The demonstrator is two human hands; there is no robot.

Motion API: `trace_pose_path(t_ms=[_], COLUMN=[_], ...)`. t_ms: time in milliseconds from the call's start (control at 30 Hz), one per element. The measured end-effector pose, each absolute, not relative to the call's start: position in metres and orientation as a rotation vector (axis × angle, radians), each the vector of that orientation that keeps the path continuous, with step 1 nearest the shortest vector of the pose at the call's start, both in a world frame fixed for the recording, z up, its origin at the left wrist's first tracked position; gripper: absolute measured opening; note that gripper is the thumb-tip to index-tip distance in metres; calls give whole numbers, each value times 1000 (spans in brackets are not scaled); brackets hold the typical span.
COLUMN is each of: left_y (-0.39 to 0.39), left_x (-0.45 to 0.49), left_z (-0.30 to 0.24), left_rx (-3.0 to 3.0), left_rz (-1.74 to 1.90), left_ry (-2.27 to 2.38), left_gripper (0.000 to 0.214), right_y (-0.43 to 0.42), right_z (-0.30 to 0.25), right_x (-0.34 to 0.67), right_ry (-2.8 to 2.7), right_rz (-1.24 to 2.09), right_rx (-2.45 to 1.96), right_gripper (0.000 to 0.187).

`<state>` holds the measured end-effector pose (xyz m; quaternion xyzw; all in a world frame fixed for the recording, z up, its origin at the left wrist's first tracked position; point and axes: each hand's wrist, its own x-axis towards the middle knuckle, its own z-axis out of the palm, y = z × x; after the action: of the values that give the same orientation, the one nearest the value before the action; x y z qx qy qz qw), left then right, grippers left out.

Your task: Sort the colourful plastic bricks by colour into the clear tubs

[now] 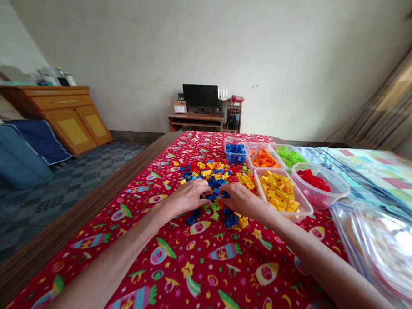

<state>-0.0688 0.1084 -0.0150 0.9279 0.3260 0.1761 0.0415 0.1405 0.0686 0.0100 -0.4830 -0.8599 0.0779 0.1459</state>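
A mixed pile of toy building bricks (217,183) in blue, yellow, orange and green lies on the red patterned cloth. At the pile's near left side, my left hand (190,195) curls its fingers and thumb around blue bricks. Facing it, my right hand (240,197) has its fingertips closed on a blue brick (224,195). Between and just below the hands lie a few green bricks (214,212). Blue wheel-like pieces (194,216) rest near my left thumb, and more blue bricks (231,219) with yellow ones lie under my right hand.
Clear tubs stand right of the pile: blue bricks (236,153), orange bricks (264,158), lime green bricks (290,155), yellow bricks (278,191) and red bricks (314,180). Stacked clear lids (394,242) lie at the near right. A monitor (200,96) stands on a desk beyond.
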Motion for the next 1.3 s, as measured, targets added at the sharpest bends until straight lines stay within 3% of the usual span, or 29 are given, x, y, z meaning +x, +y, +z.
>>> trace_pose_path(t_ms=[167,467,533,633,767,933,1067,1167,1300], left_y=[106,109,108,110,116,113,104,99,92], left_x=[-66,-61,-61,-64,-67,-62,-56,-52,-44], left_z=[-20,-23,-22,-20,-19,-13,-3,2,3], left_rx=[2861,2723,2676,2599,2337,1756,1545,1511,1514], left_rz=[534,714,759,825,839,869,930,958,935], left_ry=[1085,1277,1289,1324,1311,1030,939,938,974], left_gripper=[13,6,14,25,22,42,49,47,46], right_y=[61,56,58,67,77,75,76,79,80], right_z=[1,7,7,6,9,17,14,6,-2], right_x=[136,140,142,143,138,132,133,134,130], right_ry=[-2694,-2783,-2698,-2499,-2126,-1532,-1354,-1442,-1796], right_rz=[-50,-5,60,221,612,1370,1587,1501,1035], right_rx=[-1525,-1454,-1407,-1313,-1220,-1263,-1102,-1100,-1174], right_gripper=[28,31,27,21,15,26,28,32,33])
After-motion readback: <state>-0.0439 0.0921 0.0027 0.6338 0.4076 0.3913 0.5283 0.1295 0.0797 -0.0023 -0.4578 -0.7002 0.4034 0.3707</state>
